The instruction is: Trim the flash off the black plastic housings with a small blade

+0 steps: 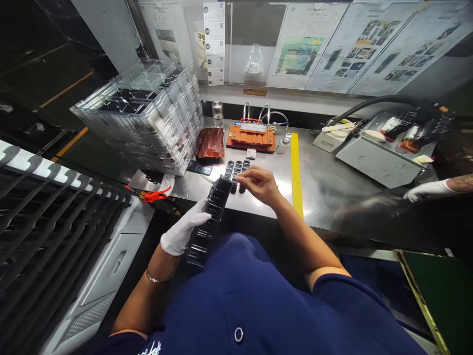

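Observation:
My left hand, in a white glove, is wrapped round a long black slotted plastic part, held tilted in front of my body over the bench edge. My bare right hand is at the part's upper end, thumb and fingertips pinched together. Whatever lies between those fingertips is too small to make out. Just beyond them, several small black ribbed pieces lie in short rows on the metal bench, partly hidden by my right hand.
Stacked clear plastic trays rise at the left. An orange fixture stands at the back, with a small white block before it. Yellow tape crosses the bench. Another person's gloved hand is at the right, near a grey machine.

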Tool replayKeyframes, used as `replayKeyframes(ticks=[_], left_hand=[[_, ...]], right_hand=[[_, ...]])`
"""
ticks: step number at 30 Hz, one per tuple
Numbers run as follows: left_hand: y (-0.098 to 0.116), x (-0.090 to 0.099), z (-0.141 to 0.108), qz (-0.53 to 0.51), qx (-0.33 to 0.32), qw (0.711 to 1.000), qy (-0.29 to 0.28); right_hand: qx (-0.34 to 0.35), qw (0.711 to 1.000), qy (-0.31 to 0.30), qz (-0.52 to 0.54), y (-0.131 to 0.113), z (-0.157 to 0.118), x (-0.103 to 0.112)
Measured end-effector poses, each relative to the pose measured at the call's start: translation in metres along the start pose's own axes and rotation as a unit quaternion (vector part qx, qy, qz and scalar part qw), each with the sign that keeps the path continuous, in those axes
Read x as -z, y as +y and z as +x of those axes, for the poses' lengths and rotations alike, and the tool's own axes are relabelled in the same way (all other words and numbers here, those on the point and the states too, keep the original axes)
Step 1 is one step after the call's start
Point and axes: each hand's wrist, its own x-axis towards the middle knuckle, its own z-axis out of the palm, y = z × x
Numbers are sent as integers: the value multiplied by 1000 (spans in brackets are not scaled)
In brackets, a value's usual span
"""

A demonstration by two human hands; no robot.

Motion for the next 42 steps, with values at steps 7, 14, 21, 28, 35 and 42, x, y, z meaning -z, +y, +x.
replayKeyframes(ticks=[7, 14, 21, 28, 35, 42], left_hand=[[10, 26, -5, -35, 160, 974, -155], [14, 23, -9, 38, 218, 956, -191], [7, 25, -11, 30, 271, 928, -254], [3, 25, -10, -40, 228, 942, -242], [7, 22, -9, -17, 216, 950, -224], [16, 17, -10, 39, 214, 954, -208]], right_hand=[[126, 980, -151, -38, -19, -1, 23], [140, 952, -258, -92, -27, 8, 40], [138, 940, -310, -29, -24, 10, 39], [17, 993, -90, 72, -17, -3, 15], [30, 993, -113, -10, -28, -11, 21], [50, 976, -174, -123, -36, -16, 18]])
